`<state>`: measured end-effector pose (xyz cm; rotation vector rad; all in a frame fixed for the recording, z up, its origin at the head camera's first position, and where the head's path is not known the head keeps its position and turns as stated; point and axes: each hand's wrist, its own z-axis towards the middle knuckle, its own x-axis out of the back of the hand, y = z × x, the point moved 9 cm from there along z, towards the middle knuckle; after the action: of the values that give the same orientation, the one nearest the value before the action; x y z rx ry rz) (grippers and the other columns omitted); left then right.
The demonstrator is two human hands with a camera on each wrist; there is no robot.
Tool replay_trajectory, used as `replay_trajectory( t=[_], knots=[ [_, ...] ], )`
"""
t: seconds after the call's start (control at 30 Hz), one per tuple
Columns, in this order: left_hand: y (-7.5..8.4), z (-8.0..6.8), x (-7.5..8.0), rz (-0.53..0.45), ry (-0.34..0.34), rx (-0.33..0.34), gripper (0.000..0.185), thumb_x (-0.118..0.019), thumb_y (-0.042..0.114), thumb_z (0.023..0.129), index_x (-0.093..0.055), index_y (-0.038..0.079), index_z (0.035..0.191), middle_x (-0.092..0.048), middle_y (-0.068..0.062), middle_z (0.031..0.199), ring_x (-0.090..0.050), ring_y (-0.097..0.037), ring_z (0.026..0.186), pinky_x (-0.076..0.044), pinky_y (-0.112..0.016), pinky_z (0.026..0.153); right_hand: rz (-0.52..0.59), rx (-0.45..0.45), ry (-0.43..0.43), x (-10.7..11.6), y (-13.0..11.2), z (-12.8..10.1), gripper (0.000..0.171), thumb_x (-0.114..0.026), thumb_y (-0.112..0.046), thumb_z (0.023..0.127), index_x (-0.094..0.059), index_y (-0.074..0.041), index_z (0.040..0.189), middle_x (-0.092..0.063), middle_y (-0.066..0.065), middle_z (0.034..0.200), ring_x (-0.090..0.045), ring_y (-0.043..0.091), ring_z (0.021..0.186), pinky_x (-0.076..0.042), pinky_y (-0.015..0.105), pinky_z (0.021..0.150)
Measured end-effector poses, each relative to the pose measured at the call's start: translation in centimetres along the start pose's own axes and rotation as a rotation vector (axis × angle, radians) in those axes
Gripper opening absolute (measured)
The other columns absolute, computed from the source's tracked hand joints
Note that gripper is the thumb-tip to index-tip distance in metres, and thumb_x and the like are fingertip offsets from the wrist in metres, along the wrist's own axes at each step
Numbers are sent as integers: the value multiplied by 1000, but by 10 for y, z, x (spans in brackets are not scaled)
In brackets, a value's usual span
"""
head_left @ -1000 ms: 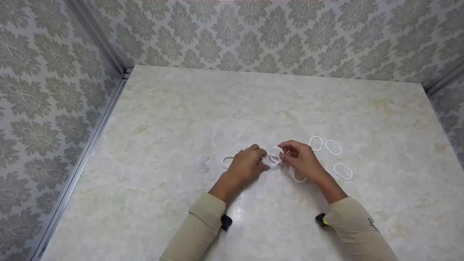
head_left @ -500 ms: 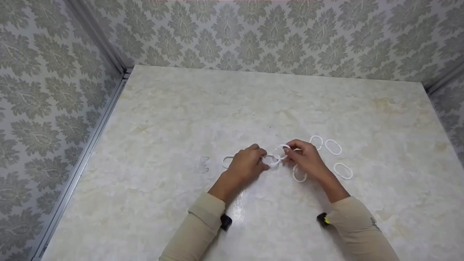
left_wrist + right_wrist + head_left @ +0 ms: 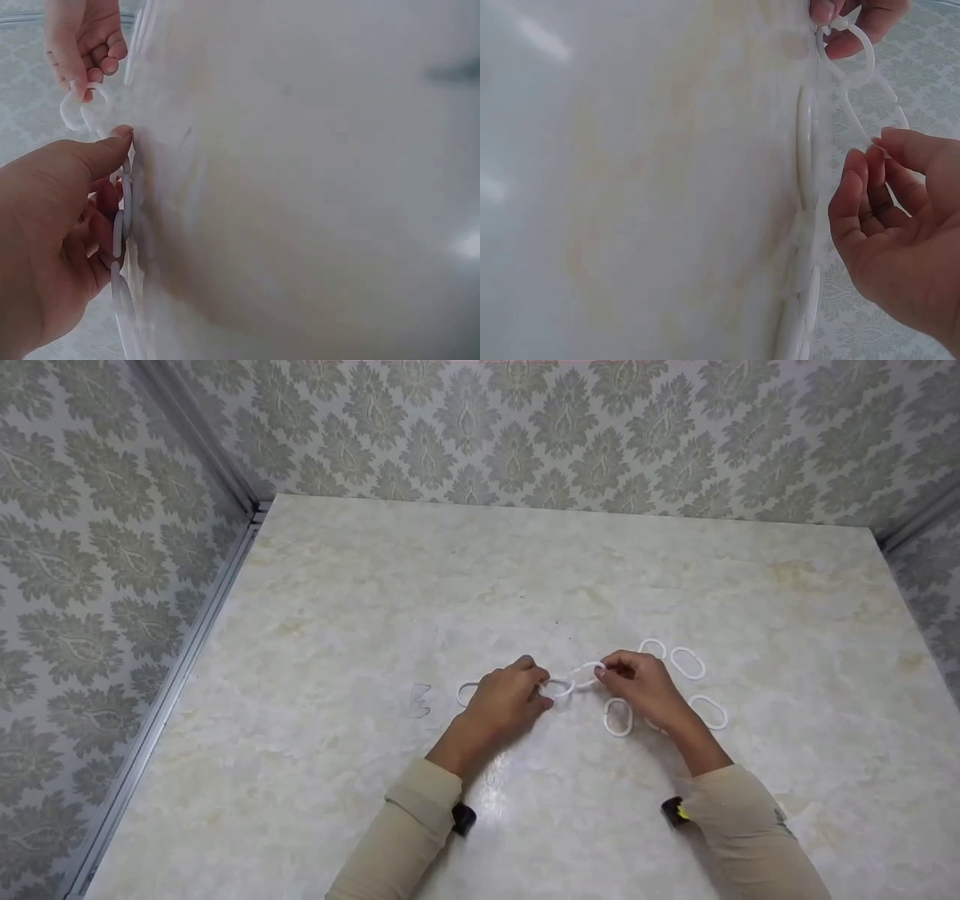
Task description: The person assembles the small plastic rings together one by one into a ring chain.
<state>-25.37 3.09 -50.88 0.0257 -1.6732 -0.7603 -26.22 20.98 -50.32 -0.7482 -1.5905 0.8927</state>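
White oval plastic rings, some with a small gap in the side, form a chain near the table's middle. My left hand pinches a ring of that chain low at the table. From under its other side another ring sticks out, partly hidden. My right hand pinches the far end of a raised ring between thumb and fingertips. In the right wrist view its gap shows, and it hooks through the left hand's ring.
Several loose white rings lie around my right hand: one ring just below it, one ring beyond it and one ring to its right. A clear jagged-edged piece lies left of the chain. Patterned walls border the marbled table.
My right hand has moved right with its ring, drawing it out from the left hand's ring into a stretched line. The left hand stays in place.
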Motion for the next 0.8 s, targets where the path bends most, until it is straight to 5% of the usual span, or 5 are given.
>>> replay_trajectory(
  t=[0.23,0.47,0.63,0.8],
  knots=[
    [5,-3,6,20,26,-50,27,-65,35,87,-65,20,109,-57,5,110,-59,-17,78,-48,-33,72,18,-17,-18,-3,0,0,22,-63,-21,94,-71,-2,101,-66,3,81,-56,4,71,-47,18,67],
    [15,0,16,10,104,-31,48,-63,41,88,-57,22,132,-55,5,123,-63,-21,82,-52,-38,76,9,-20,-45,-3,-9,-4,23,-60,-16,96,-68,4,104,-66,13,84,-55,4,69,-46,17,66],
    [27,8,17,-184,186,-34,48,-66,29,91,-56,13,134,-61,-4,123,-66,-21,100,-53,-39,85,18,-6,-52,-1,-30,-13,23,-57,-10,96,-66,10,103,-64,19,83,-54,6,68,-45,17,64],
    [23,18,6,-387,216,35,47,-66,16,90,-55,5,134,-66,-10,119,-63,-22,114,-48,-36,101,14,6,-40,0,-38,-16,21,-58,-8,95,-66,10,102,-63,13,81,-54,4,68,-45,16,65]
  ],
)
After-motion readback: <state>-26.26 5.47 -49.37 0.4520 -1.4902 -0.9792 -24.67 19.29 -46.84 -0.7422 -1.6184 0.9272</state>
